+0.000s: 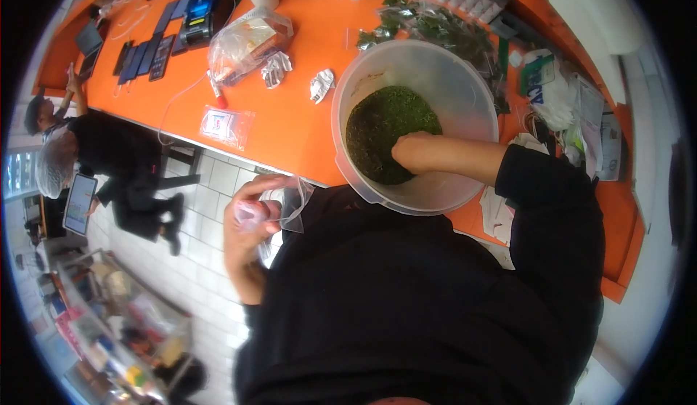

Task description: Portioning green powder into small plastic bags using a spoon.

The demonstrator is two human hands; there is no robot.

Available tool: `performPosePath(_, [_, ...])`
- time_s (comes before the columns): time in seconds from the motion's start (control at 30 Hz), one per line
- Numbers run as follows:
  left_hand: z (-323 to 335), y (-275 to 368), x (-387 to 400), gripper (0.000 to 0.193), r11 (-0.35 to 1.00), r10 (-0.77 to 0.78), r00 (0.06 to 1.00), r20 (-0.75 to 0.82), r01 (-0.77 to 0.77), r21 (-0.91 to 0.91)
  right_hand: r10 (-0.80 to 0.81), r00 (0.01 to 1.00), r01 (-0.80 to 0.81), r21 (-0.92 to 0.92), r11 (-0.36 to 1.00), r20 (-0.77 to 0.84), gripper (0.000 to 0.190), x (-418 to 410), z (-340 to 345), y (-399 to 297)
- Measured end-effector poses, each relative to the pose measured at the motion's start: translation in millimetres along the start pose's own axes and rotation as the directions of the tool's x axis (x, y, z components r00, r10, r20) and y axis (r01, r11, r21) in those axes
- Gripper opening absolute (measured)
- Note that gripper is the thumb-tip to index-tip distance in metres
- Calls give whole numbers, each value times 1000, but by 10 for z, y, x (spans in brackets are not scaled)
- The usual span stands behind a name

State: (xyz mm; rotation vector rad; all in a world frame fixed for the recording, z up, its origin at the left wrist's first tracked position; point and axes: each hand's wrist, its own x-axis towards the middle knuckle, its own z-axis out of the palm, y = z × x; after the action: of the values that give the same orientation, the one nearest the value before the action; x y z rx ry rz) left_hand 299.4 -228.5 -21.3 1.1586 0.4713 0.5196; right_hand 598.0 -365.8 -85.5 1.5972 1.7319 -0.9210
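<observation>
My right hand (416,154) reaches into a large translucent plastic bucket (468,89), its fingers sunk in chopped green herbs (392,127). The fingers are hidden, so whether they grasp anything does not show. In my left hand (253,225), held off the table's front edge, is a small clear plastic bag (294,209) with its mouth spread. Behind the bucket lie several clear bags filled with green leaves (446,29). Left of it, on the orange table (288,127), rests a flat clear packet with a printed label (220,124).
Crumpled paper (322,85), a red-capped marker (219,91), a plastic bag of food (245,45), a card terminal (204,18) and phones (160,59) lie to the left. Plastic bags (547,91) crowd the right side. A person holds a tablet (80,203) at far left.
</observation>
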Motion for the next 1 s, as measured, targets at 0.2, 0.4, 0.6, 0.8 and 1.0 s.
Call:
performPosePath(0.2, [134, 143, 131, 73, 999, -47, 999, -18, 47, 9, -9, 997, 64, 793, 606, -74, 20, -444, -381, -58])
performPosePath(0.4, [348, 361, 419, 70, 993, 106, 994, 11, -106, 48, 173, 934, 218, 884, 413, -311, 21, -1093, -605, -12])
performPosePath(0.6, [805, 457, 752, 47, 997, -40, 996, 81, 35, 68, 511, 516, 359, 715, 600, -687, 20, -1627, -388, -157])
performPosePath(0.8, [1110, 281, 993, 37, 849, -40, 983, 179, -61, 524, 587, 148, 155, 605, 781, -796, 21, -1828, -284, -441])
performPosePath(1.0, [1211, 212, 1051, 37, 854, -61, 975, 214, -60, 517, 346, 29, -189, 335, 923, -938, 37, -1689, -156, -542])
